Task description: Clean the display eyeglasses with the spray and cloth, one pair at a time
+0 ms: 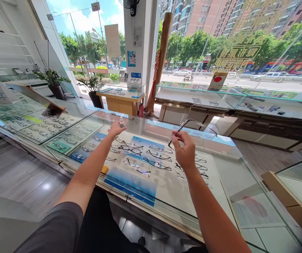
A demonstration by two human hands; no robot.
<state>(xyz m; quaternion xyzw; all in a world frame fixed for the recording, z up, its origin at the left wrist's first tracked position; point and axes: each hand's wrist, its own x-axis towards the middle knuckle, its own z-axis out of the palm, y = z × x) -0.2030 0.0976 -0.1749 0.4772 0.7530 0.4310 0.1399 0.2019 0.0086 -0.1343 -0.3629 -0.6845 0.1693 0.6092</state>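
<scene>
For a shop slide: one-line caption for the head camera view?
Right hand holds eyeglasses over a glass display case, left hand beside a small bottle.

The right hand [184, 149] holds up eyeglasses [182, 129] — the left hand [116, 129], open, just beside a small bottle [121, 122].

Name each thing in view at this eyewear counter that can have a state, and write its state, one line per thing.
Left hand: open, fingers spread, next to the small bottle
Right hand: pinching the dark-framed eyeglasses
Dark-framed eyeglasses: held up above the counter
Small bottle: upright on the glass
Display eyeglasses: lying in the glass case
Red fire extinguisher: upright
</scene>
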